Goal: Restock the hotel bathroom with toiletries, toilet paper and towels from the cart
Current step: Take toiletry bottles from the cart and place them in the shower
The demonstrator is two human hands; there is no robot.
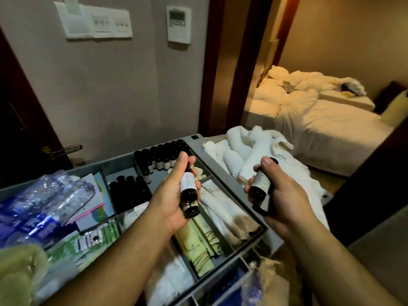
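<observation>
Forearms enter from the lower edge and meet over the cart tray (196, 141), a grey bin divided into compartments. Left hand (174, 195) is curled round what appear to be two small dark bottles (188, 192) with white labels, held above the tray's middle compartments. Right hand (284, 195), apart from the left, grips a third bottle (261, 181) just past the tray's right edge, thumb at its cap. Label print on all of them is too small to read. Stocked bottles (157, 159) stand in rows in the far compartment. Pale sachets (199, 237) with illegible print fill the right-hand compartments. Wrapped water bottles (44, 202) lie at the left edge. Rolled white towels (249, 151) lie beside the tray's far right corner, one bearing a mark too faint to read.
</observation>
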